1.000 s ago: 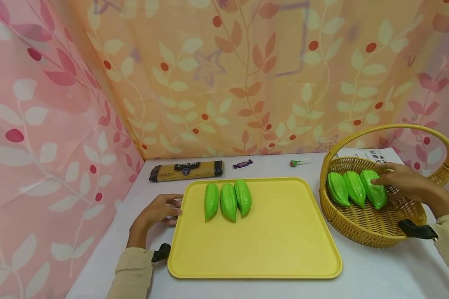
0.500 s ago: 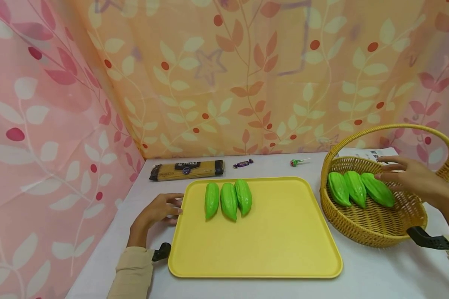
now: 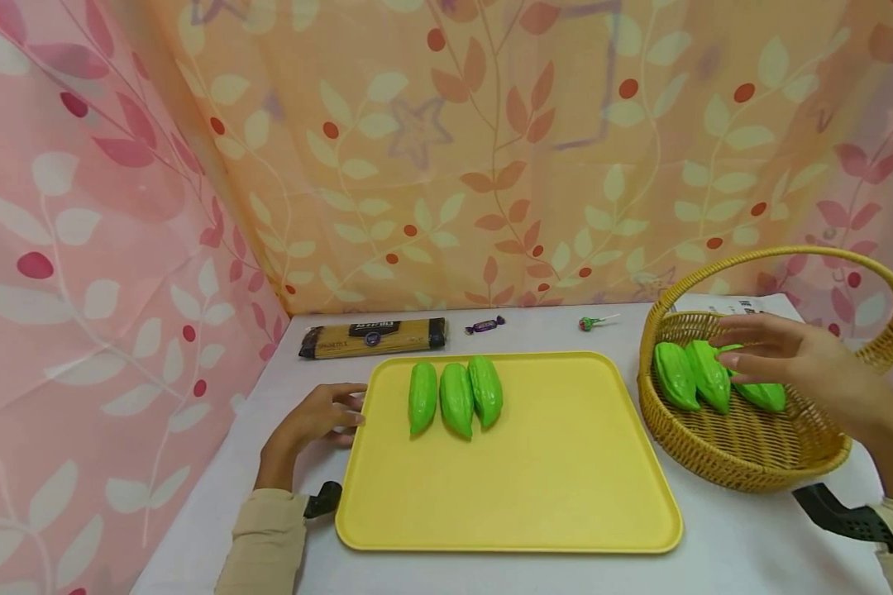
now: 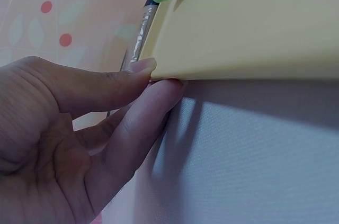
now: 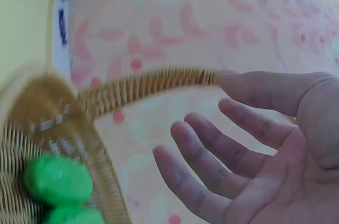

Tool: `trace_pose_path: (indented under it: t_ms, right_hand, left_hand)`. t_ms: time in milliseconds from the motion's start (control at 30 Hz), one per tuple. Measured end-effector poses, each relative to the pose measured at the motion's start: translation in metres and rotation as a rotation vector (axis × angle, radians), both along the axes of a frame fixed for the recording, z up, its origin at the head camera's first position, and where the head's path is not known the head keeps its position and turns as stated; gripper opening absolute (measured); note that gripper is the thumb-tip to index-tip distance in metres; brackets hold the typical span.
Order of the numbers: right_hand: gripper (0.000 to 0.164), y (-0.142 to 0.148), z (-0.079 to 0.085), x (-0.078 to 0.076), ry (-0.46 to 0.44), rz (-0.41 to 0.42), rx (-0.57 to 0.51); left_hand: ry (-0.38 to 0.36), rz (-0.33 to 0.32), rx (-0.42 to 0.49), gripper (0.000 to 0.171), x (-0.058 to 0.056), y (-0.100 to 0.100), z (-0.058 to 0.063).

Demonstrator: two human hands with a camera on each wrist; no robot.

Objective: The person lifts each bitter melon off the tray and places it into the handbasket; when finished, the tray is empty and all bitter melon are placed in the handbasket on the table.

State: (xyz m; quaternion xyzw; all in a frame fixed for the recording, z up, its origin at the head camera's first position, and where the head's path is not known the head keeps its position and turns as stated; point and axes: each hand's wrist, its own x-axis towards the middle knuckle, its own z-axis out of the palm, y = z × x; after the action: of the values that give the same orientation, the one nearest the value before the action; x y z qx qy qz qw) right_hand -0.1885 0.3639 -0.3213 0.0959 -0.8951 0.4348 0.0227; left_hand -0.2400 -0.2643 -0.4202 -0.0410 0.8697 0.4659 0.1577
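Note:
My left hand [image 3: 316, 426] is at the left edge of a yellow tray [image 3: 551, 471]. In the left wrist view, its thumb and fingers pinch the tray's rim. Three bright green, ridged, pointed fruits [image 3: 457, 401] lie side by side near the tray's back left. My right hand [image 3: 826, 372] hovers over the right side of a wicker basket [image 3: 744, 479], fingers loosely spread and holding nothing. Inside the basket are three more green fruits [image 3: 673, 376]; the right hand partly hides the rightmost. The right wrist view shows the bare palm [image 5: 254, 181] near the basket handle [image 5: 148, 89].
Behind the tray lie a spaghetti pack [image 3: 372, 337], a purple wrapped candy [image 3: 485, 326] and a lollipop [image 3: 588, 324]. A printed paper [image 3: 774, 306] lies behind the basket. The basket's tall handle [image 3: 796, 252] arches over it. Patterned cloth [image 3: 446, 207] encloses the table's back and left.
My right hand has let go of the rightmost green fruit in the basket and lifted away from it; that fruit now lies slanted. The left hand has stayed at the tray's edge.

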Motion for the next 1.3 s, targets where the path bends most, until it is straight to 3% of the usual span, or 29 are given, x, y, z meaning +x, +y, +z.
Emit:
trace_pose_path:
  t_ms: [300, 500, 800, 967, 1300]
  right_hand:
    - [0.043, -0.053, 0.005, 0.003, 0.019, 0.156, -0.058]
    - [0.044, -0.097, 0.001, -0.008, -0.032, 0.262, -0.144]
    - [0.05, -0.15, -0.02, -0.035, -0.145, 0.407, -0.266]
    - [0.05, -0.17, -0.034, -0.049, -0.185, 0.425, -0.267]
    - [0.055, -0.203, -0.067, -0.071, -0.308, 0.377, -0.207]
  left_hand:
    - [0.003, -0.01, 0.012, 0.063, -0.001, -0.001, -0.001]
    - [0.017, -0.016, 0.001, 0.064, -0.003, -0.002, -0.002]
    - [0.029, -0.029, 0.026, 0.063, -0.002, -0.002, -0.002]
    - [0.029, -0.031, 0.029, 0.064, -0.001, 0.0, -0.001]
    - [0.029, -0.027, 0.034, 0.063, 0.0, -0.001, -0.001]
